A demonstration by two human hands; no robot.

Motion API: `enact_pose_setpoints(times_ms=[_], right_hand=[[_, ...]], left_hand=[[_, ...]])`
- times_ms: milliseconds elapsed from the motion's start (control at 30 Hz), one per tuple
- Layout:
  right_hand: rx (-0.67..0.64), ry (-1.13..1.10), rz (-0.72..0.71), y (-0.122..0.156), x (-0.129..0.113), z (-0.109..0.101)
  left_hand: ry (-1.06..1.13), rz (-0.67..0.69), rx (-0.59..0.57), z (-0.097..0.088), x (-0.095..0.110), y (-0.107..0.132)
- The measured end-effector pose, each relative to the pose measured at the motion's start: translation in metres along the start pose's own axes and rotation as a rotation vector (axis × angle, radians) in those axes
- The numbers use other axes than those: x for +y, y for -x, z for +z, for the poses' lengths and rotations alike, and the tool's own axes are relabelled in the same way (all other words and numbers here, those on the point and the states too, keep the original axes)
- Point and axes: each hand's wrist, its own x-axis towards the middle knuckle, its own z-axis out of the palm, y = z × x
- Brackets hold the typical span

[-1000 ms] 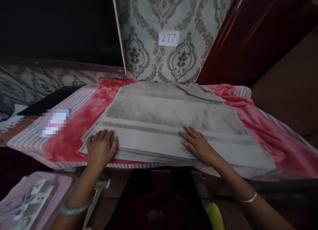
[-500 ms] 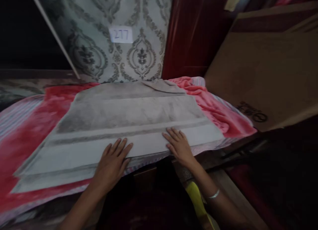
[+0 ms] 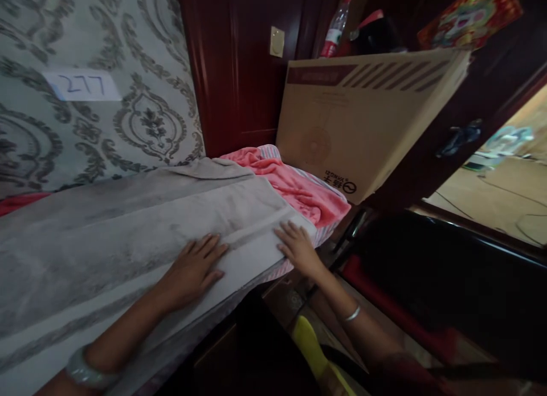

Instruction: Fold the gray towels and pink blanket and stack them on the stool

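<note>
A grey towel-like cloth (image 3: 141, 236) with pale and dark bands lies spread out, its near edge showing more than one layer. My left hand (image 3: 188, 273) rests flat on the pale band near the front edge, fingers stretched out. Farther right, my right hand (image 3: 299, 248) lies on the same band close to the cloth's right end, fingers apart. Neither hand grips anything. Beneath the cloth is a pink blanket (image 3: 290, 188), bunched up at the right. One corner flap of the cloth is folded over at the back.
A large cardboard box (image 3: 359, 117) leans at the back right, with a plastic bottle (image 3: 335, 28) behind it. A black-topped surface (image 3: 448, 276) stands at the right. Patterned wallpaper with a paper label (image 3: 85, 85) is behind the cloth. Something yellow (image 3: 310, 345) shows below.
My view has turned to the right, bringing the box and doorway further in. My left hand has moved right along the cloth, closer to my right hand, which is nearer the cloth's right end.
</note>
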Motion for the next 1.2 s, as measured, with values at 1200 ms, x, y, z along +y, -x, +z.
enact_pose_setpoints(times_ms=[1200], right_hand=[[0.179, -1.167, 0.850, -0.012, 0.079, -0.027]], left_hand=[[-0.016, 0.023, 0.090, 0.022, -0.007, -0.001]])
